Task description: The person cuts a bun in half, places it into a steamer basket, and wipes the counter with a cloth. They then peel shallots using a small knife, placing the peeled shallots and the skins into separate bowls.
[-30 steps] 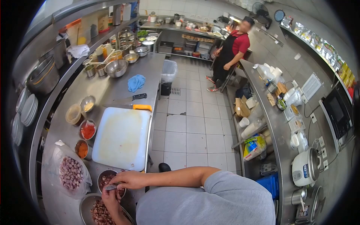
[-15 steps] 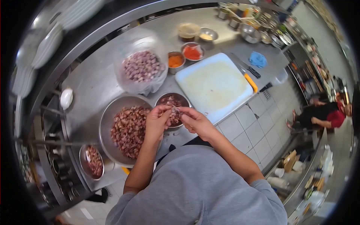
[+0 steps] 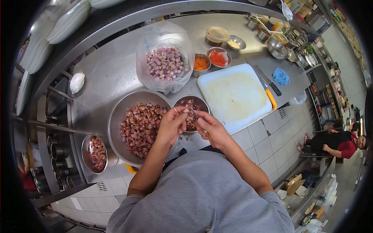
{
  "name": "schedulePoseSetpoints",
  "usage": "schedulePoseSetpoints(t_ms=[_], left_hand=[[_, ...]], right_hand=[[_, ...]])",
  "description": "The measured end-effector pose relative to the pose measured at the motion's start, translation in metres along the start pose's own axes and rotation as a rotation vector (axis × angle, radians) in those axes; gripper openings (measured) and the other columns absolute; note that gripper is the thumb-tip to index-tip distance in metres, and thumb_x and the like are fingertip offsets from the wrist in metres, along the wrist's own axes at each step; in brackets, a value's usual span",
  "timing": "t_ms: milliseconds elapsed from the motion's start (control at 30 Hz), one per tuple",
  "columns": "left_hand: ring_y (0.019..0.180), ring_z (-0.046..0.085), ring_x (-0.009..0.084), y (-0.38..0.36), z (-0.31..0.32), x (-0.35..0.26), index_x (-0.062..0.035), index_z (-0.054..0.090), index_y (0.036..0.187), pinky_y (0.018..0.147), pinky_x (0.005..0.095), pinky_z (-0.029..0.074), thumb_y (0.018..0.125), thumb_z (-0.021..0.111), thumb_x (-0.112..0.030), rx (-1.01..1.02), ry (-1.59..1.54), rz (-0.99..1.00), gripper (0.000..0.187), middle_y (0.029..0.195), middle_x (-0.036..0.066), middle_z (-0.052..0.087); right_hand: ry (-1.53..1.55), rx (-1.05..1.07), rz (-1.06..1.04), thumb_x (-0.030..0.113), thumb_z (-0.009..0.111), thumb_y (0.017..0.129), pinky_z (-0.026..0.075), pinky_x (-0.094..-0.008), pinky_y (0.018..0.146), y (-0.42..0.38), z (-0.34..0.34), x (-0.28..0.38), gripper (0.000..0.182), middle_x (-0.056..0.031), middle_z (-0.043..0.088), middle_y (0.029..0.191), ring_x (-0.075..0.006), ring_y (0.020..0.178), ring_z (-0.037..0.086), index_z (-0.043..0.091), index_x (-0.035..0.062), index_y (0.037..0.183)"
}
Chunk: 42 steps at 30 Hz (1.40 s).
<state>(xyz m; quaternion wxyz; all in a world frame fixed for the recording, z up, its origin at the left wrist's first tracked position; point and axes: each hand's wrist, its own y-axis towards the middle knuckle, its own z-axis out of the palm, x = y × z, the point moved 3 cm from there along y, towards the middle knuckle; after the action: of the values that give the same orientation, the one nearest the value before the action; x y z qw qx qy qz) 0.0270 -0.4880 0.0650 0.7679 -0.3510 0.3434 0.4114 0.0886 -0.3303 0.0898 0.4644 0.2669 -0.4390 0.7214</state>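
Observation:
My left hand (image 3: 171,125) pinches a small pale shallot (image 3: 186,111) above a small steel bowl (image 3: 202,101) of reddish skins. Close against it, my right hand (image 3: 211,129) is closed on what looks like a small knife (image 3: 209,135); a thin dark blade shows near the shallot and a bit of yellow handle below the palm. Left of my hands stands a large steel bowl (image 3: 115,112) heaped with reddish-brown unpeeled shallots (image 3: 140,130). Behind it, an open clear plastic bag (image 3: 145,83) holds pale purple peeled shallots (image 3: 165,63).
A white cutting board (image 3: 235,97) lies at right, beside a black-handled knife (image 3: 275,88) and blue cloth (image 3: 280,76). Bowls of orange pieces (image 3: 200,64) and red shreds (image 3: 218,58) stand behind. An oval steel bowl (image 3: 86,155) sits at left. A person (image 3: 334,143) is at far right.
The camera view has shifted, so the table's things appear farther right. My hands stay together over the small bowl, and the thin blade now shows between them.

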Motion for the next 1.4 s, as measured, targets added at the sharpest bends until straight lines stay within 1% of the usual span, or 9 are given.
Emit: schedulePoseSetpoints(t_ms=[233, 300, 333, 433, 533, 700, 1200, 1333, 1400], left_hand=[[0.053, 0.053, 0.0044, -0.002, 0.006, -0.008, -0.0047, 0.057, 0.115, 0.042, 0.0165, 0.036, 0.093, 0.063, -0.011, -0.006, 0.014, -0.007, 0.023, 0.097, 0.006, 0.069], [0.053, 0.053, 0.0047, -0.001, 0.006, -0.007, -0.0047, 0.056, 0.114, 0.042, 0.0162, 0.037, 0.092, 0.064, -0.009, -0.008, 0.045, 0.026, 0.024, 0.094, 0.005, 0.068], [0.053, 0.053, 0.0047, 0.000, 0.005, -0.004, -0.0047, 0.056, 0.114, 0.042, 0.0162, 0.037, 0.092, 0.064, -0.009, -0.007, 0.046, 0.026, 0.024, 0.094, 0.005, 0.068], [0.054, 0.054, 0.0051, 0.001, 0.002, -0.002, -0.0041, 0.056, 0.112, 0.042, 0.0159, 0.038, 0.090, 0.065, -0.006, 0.003, 0.039, 0.107, 0.023, 0.091, 0.004, 0.067], [0.054, 0.057, 0.0060, -0.001, -0.002, -0.008, -0.0032, 0.057, 0.107, 0.041, 0.0160, 0.041, 0.088, 0.065, 0.001, 0.040, 0.104, 0.150, 0.021, 0.088, 0.004, 0.066], [0.059, 0.057, 0.0025, -0.009, -0.001, -0.027, -0.0044, 0.061, 0.105, 0.048, 0.0165, 0.043, 0.084, 0.069, 0.001, 0.078, 0.347, 0.177, 0.023, 0.087, 0.002, 0.067], [0.056, 0.059, 0.0045, -0.012, -0.004, -0.030, -0.0025, 0.061, 0.103, 0.046, 0.0161, 0.045, 0.082, 0.067, 0.006, 0.116, 0.435, 0.165, 0.023, 0.084, 0.003, 0.064], [0.054, 0.057, 0.0040, -0.014, 0.001, -0.030, -0.0019, 0.061, 0.103, 0.043, 0.0153, 0.043, 0.084, 0.067, 0.005, 0.089, 0.378, 0.154, 0.021, 0.084, 0.002, 0.063], [0.055, 0.056, 0.0035, -0.012, -0.003, -0.024, -0.0031, 0.061, 0.111, 0.044, 0.0158, 0.041, 0.087, 0.065, 0.001, 0.108, 0.360, 0.153, 0.024, 0.090, 0.003, 0.066]], right_hand=[[-0.231, -0.079, -0.119, 0.020, 0.052, 0.101, 0.034, -0.0201, 0.051, -0.001, -0.002, 0.009, 0.051, 0.0039, 0.048, 0.078, -0.0038, 0.062, 0.040, 0.036, 0.0149, 0.149], [-0.509, -0.098, -0.207, 0.018, 0.051, 0.101, 0.047, -0.0244, 0.074, 0.000, -0.005, 0.009, 0.055, -0.0027, 0.059, 0.099, -0.0093, 0.086, 0.055, 0.030, 0.0114, 0.151], [-0.508, -0.100, -0.209, 0.018, 0.051, 0.101, 0.047, -0.0244, 0.074, 0.000, -0.005, 0.010, 0.055, -0.0027, 0.059, 0.099, -0.0093, 0.086, 0.055, 0.030, 0.0114, 0.151], [-0.531, -0.005, -0.318, 0.015, 0.051, 0.101, 0.039, -0.0297, 0.103, -0.006, 0.002, 0.018, 0.054, -0.0092, 0.054, 0.134, -0.0164, 0.122, 0.050, 0.031, 0.0086, 0.150], [-0.530, 0.156, -0.204, 0.014, 0.051, 0.100, 0.029, -0.0308, 0.112, -0.015, 0.009, 0.023, 0.052, -0.0083, 0.034, 0.154, -0.0169, 0.139, 0.034, 0.033, 0.0078, 0.149], [-0.515, 0.231, -0.196, 0.015, 0.053, 0.100, 0.031, -0.0311, 0.111, -0.022, 0.011, 0.025, 0.053, -0.0070, 0.039, 0.152, -0.0168, 0.138, 0.036, 0.035, 0.0085, 0.149], [-0.736, 0.166, -0.366, 0.017, 0.054, 0.098, 0.034, -0.0328, 0.110, -0.022, 0.008, 0.022, 0.047, -0.0122, 0.050, 0.142, -0.0230, 0.133, 0.045, 0.044, 0.0070, 0.143], [-0.696, 0.160, -0.349, 0.017, 0.054, 0.099, 0.032, -0.0334, 0.111, -0.021, 0.007, 0.020, 0.045, -0.0114, 0.046, 0.146, -0.0223, 0.135, 0.042, 0.046, 0.0099, 0.143], [-0.596, 0.127, -0.259, 0.018, 0.053, 0.100, 0.044, -0.0298, 0.095, -0.023, 0.008, 0.019, 0.045, -0.0083, 0.059, 0.124, -0.0174, 0.112, 0.056, 0.045, 0.0143, 0.144]])
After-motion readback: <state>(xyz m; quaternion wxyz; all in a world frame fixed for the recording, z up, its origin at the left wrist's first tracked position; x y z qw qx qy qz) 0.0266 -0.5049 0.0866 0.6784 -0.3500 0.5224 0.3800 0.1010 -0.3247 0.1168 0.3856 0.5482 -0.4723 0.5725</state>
